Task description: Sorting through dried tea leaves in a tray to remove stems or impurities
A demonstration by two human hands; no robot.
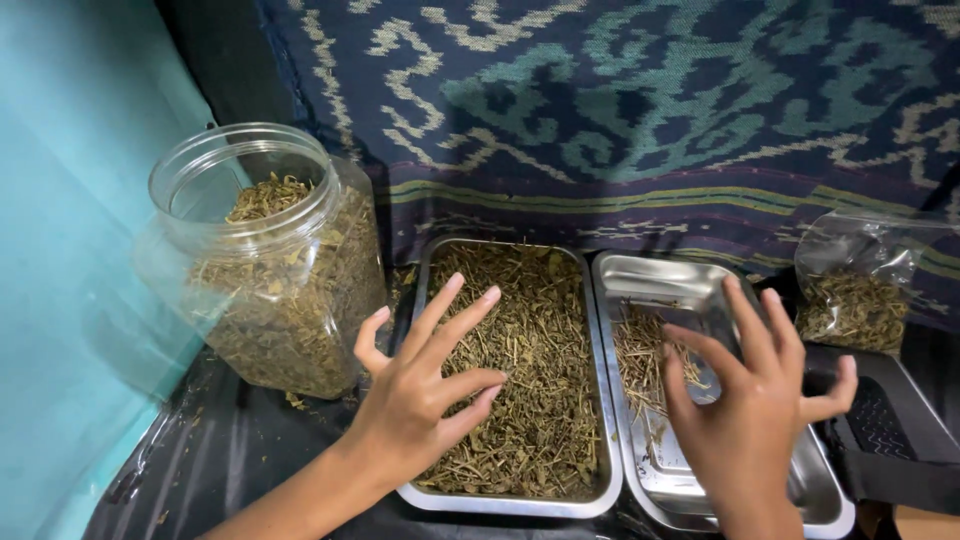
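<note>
I see my left hand (420,400) spread over the full herb tray (515,370), long axis running away from me, my right hand (750,400) (fingers also splayed, pinching nothing) over the sparse tray (690,290) alongside.

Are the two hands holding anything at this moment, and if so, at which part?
Nothing is held. The left hand hovers with spread fingers over the tray full of dried herbs; the right hand is spread open over the nearly empty tray.
</note>
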